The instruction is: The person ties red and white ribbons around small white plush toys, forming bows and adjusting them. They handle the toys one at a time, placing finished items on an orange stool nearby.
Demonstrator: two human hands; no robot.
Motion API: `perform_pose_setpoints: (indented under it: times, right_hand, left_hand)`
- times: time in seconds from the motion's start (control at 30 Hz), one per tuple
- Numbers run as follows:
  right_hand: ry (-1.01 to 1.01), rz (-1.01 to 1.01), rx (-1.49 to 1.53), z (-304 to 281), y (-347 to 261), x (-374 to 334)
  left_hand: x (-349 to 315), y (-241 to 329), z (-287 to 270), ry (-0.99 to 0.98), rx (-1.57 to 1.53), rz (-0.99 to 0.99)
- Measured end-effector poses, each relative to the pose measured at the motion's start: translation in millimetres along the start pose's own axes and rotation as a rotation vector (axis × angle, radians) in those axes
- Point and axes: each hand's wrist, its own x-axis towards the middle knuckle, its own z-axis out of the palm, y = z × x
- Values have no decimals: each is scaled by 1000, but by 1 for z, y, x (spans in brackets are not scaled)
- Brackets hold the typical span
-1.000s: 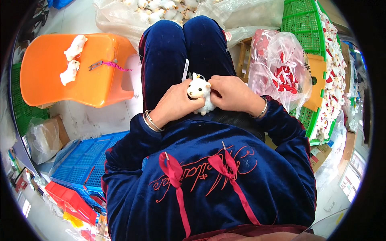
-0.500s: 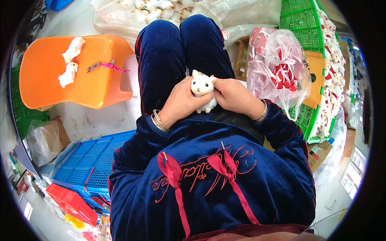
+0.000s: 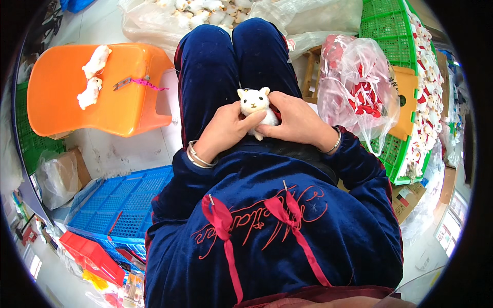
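Over my lap I hold a small white plush animal (image 3: pixel 253 101) with dark eyes and a brown nose, its face turned up toward me. My left hand (image 3: pixel 226 126) grips it from the left, with the thumb across its chest. On the other side my right hand (image 3: pixel 297 119) closes round its body, fingers behind it and thumb at its lower side. Both hands touch the toy; its back is hidden. Two similar white plush animals (image 3: pixel 96 61) lie on an orange stool (image 3: pixel 56 102) to my left, beside thread snips (image 3: pixel 122 83) with a pink cord.
Right of my knees stand a clear plastic bag (image 3: pixel 382 66) of red and white pieces and a green crate (image 3: pixel 377 23) beside many dressed plush toys (image 3: pixel 423 92). Beyond my knees lies a plastic sack (image 3: pixel 141 23) of white toys. A blue crate (image 3: pixel 128 195) sits at left.
The plush animal has turned and tilted in my hands, its head now leaning left. My right hand has moved from beside its head to round its body.
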Motion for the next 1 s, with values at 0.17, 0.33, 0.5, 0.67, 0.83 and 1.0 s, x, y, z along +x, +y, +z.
perform_pose_setpoints:
  times: [0.17, 0.33, 0.5, 0.67, 0.83, 1.0]
  right_hand:
    - [-16, -20, 37, -6, 9, -1]
    - [-77, 8, 62, -20, 5, 2]
    - [-72, 51, 18, -20, 11, 2]
    - [-64, 107, -86, -23, 14, 5]
    - [-94, 113, 196, -26, 21, 4]
    - [-40, 129, 397, -8, 31, 4]
  left_hand:
    - [-14, -11, -19, -83, 0, -61]
    - [-19, -9, -7, 93, 16, -14]
    - [-18, 0, -6, 116, 157, -2]
    - [-10, -9, 1, 161, 73, 45]
    - [-4, -9, -3, 123, 104, -11]
    - [-2, 2, -9, 54, 119, -52]
